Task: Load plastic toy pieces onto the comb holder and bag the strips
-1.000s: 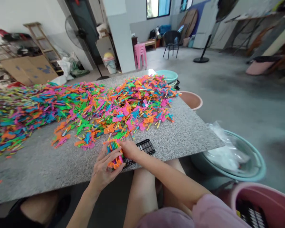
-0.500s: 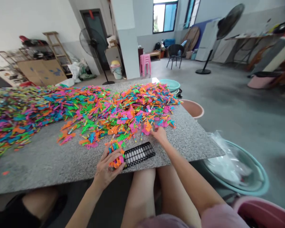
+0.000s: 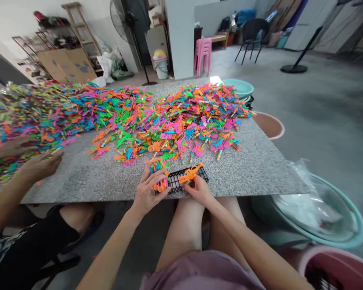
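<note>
A black plastic rack (image 3: 176,182) with rows of slots lies near the table's front edge. My left hand (image 3: 149,188) is wrapped round a row of bright plastic pieces (image 3: 159,177) standing at the rack's left end. Over the rack's right half, my right hand (image 3: 199,190) pinches an orange plastic piece (image 3: 190,173), long and shaped somewhat like a toy gun. Its lower end is hidden by my fingers. Beyond the rack spreads a heap of similar plastic pieces (image 3: 175,117) in pink, orange, green and blue, some with striped stick-like ends.
At the left, another person's hands (image 3: 42,163) reach into the heap on the speckled grey table (image 3: 260,169). Right of the table stand a teal tub (image 3: 358,225) holding clear plastic bags, a pink tub (image 3: 308,257) and a brownish basin (image 3: 278,127). A standing fan (image 3: 130,20) is behind.
My right hand has come back from the heap to the rack with an orange piece. My left hand stays on its row. The view tilts down and leftward; another person's hands now show.
</note>
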`<state>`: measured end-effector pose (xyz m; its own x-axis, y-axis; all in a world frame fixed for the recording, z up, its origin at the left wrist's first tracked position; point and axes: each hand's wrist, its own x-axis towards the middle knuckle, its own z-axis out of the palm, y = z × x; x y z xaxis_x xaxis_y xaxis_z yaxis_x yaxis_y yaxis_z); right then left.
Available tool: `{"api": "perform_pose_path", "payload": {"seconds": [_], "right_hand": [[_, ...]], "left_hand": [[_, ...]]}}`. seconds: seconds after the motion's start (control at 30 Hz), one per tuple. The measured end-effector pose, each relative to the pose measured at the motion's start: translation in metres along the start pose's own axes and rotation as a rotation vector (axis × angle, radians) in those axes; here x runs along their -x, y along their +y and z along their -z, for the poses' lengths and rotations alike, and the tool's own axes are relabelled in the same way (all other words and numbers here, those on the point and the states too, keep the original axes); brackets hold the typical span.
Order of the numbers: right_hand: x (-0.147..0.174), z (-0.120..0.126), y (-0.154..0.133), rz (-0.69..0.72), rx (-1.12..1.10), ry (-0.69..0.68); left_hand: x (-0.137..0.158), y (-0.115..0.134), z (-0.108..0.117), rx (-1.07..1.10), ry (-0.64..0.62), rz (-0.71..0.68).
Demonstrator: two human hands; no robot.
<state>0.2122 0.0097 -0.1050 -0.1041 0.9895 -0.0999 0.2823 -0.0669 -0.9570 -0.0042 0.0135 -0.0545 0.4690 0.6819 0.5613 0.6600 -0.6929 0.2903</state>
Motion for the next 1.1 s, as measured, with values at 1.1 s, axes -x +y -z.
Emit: {"api": "perform_pose_path", "payload": {"seconds": [1.1], "right_hand": [[-0.025,-0.031,-0.047,0.196,0.775,-0.308]], "left_hand": [[-0.017,0.007,-0.006,0.077,0.069,0.051]]}}
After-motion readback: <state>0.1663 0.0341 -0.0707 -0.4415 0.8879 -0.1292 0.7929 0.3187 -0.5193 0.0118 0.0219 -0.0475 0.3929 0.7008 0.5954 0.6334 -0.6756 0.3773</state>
